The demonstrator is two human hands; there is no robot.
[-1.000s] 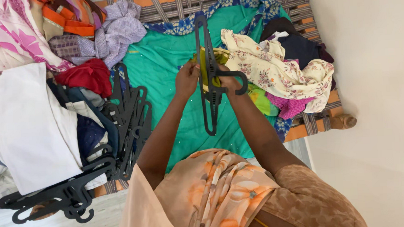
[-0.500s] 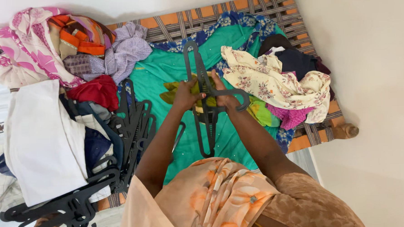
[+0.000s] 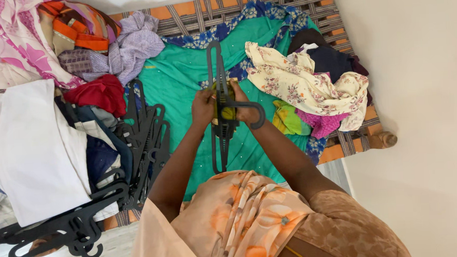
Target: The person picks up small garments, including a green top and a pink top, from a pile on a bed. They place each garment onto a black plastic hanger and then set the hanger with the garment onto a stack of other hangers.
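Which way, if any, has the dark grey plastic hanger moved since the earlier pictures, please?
Yes: the dark grey plastic hanger has shifted slightly left and towards the person, away from the cream floral garment.

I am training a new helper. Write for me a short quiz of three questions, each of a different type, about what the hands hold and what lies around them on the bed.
1. True or false: both hands grip the dark hanger.
2. Which colour is the small cloth bunched between the left hand and the right hand? A) white B) yellow-green C) red
3. Fill in: the pile of spare hangers lies to the person's ____ side.

Key: 1 true; 2 B; 3 left.
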